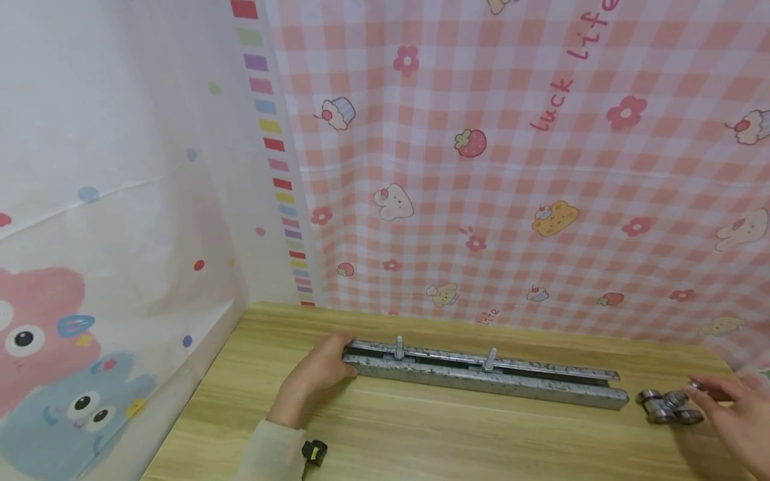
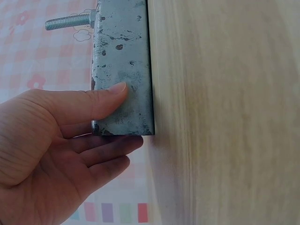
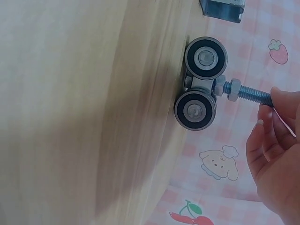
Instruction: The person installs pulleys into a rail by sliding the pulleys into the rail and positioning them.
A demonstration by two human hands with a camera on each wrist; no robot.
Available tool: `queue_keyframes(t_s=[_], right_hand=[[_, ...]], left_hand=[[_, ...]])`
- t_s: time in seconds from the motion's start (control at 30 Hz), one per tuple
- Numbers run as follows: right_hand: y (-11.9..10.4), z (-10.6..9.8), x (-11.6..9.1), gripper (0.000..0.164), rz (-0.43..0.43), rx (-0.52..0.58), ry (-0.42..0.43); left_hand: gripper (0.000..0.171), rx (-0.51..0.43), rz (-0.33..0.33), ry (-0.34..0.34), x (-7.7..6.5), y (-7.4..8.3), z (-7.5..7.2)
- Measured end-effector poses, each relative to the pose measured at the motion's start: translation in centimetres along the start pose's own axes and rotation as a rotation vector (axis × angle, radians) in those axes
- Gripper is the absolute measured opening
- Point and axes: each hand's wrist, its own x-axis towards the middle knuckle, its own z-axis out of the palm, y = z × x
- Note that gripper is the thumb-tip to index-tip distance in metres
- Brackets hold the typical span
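A galvanized steel channel rail [image 1: 481,385] with dark specks lies along the wooden table, its slot facing up. Two threaded bolts [image 1: 400,347] stick up from the slot. My left hand [image 1: 321,366] grips the rail's left end, the thumb on the side wall in the left wrist view, other fingers around the end. Just off the right end is a roller trolley [image 3: 206,58] with black-and-silver wheels and a nutted threaded stud [image 3: 255,96]. My right hand [image 1: 730,411] pinches the tip of that stud. The trolley's wheels are close over the table, near the rail's open end.
The wooden tabletop [image 1: 421,441] reaches back to a pink checked cloth [image 1: 511,187] hanging behind it. A white printed cloth [image 1: 150,200] hangs along the left. A small black device [image 1: 315,452] sits at my left sleeve.
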Motion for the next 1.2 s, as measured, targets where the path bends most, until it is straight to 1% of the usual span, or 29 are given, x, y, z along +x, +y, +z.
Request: queue_keyframes(t_s=[0.13,0.37,0.43,0.6,0.77,1.0,1.1,1.2], right_hand=[[0.1,0.1,0.2,0.029,-0.057,-0.013,0.019],[0.0,0.1,0.3,0.025,-0.18,-0.005,0.054],[-0.1,0.1,0.4,0.025,-0.199,-0.009,0.051],[-0.4,0.2,0.4,0.027,-0.215,-0.009,0.018],[-0.6,0.2,0.3,0.025,-0.256,0.017,0.026],[-1.1,0.2,0.3,0.026,-0.243,0.018,0.006],[-1.2,0.3,0.2,0.027,-0.247,0.023,-0.005],[-1.4,0.3,0.1,0.027,-0.25,0.028,-0.011]], left_hand=[[0.043,-0.005,-0.014,-0.006,0.0,0.1,0.0],[0.04,-0.004,-0.009,-0.008,-0.1,0.3,-0.1],[0.04,-0.006,-0.007,-0.009,-0.1,0.3,-0.1],[0.041,-0.014,-0.001,-0.008,-0.1,0.5,-0.2],[0.039,-0.008,0.018,-0.006,-0.1,0.3,-0.2],[0.042,-0.012,0.001,-0.005,0.0,0.1,0.0],[0.044,-0.009,-0.001,-0.005,-0.1,0.1,0.0],[0.042,-0.005,0.003,-0.003,0.0,0.1,0.0]])
